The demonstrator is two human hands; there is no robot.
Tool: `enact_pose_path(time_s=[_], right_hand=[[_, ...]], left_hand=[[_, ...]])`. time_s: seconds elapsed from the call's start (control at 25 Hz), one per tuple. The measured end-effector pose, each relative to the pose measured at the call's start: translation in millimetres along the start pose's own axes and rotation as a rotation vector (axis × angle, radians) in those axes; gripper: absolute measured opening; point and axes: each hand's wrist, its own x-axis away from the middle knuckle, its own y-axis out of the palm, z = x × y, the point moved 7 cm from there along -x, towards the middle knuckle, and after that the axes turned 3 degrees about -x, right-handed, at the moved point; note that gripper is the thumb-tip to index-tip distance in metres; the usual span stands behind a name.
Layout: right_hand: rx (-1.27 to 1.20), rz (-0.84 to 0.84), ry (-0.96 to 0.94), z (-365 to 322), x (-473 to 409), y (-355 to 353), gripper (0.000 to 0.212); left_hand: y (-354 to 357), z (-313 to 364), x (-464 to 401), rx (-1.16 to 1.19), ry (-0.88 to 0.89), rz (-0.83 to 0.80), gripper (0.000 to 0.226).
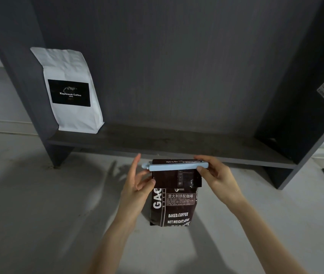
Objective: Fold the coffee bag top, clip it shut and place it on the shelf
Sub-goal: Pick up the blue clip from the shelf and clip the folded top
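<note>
Lower centre of the frame: our dark brown foil coffee bag (174, 204) stands upright on the pale grey floor (38, 214), top already folded over toward us. Pale blue plastic bar clip (177, 166) sits across the fold, long axis left-right in the frame, level.

Hands flank the bag at clip height. Left hand (137, 180): thumb and a fingertip touch the bag's left edge just under the clip's hinge end, other fingers splayed open, no full grip. Right hand (214, 173): pinching the clip's right end between thumb and fingers. We can't tell whether the clip has latched.

Key relation: bag lies directly between both hands, and the dark grey wooden shelf board (177, 143) runs just behind and above the bag top, its front edge parallel to the clip. So placing looks like a short lift up and away from us, no rotation. Right hand has the firmer contact; we judge both about equally near.

Upper left, a white paper coffee pouch (70, 89) leans on the shelf; the centre span looks free.
</note>
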Motion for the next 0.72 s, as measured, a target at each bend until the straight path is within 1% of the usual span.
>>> enact_pose_path(time_s=[0.12, 0.16, 0.24, 0.28, 0.48, 0.72], right_hand=[[-0.046, -0.002, 0.020, 2.9, 2.1, 0.3, 0.025], [-0.054, -0.004, 0.020, 3.6, 2.9, 0.5, 0.023], [-0.063, -0.004, 0.006, 3.0, 4.0, 1.1, 0.022], [-0.069, -0.004, 0.001, 2.5, 4.5, 1.3, 0.021], [-0.101, -0.003, 0.000, 2.8, 6.5, 2.1, 0.020], [-0.118, 0.003, -0.009, 0.8, 9.8, 3.1, 0.021]], left_hand=[[-1.3, 1.6, -0.6, -0.010, -0.031, 0.002, 0.060], [-1.6, 3.5, -0.4, -0.040, -0.030, 0.001, 0.052], [-0.3, 9.5, -0.3, -0.078, -0.017, -0.010, 0.025], [1.4, 11.7, -0.1, -0.074, -0.006, -0.018, 0.019], [1.4, 12.6, 0.9, -0.018, -0.001, 0.028, 0.014], [0.9, 8.5, -1.7, 0.049, -0.023, 0.051, 0.014]])
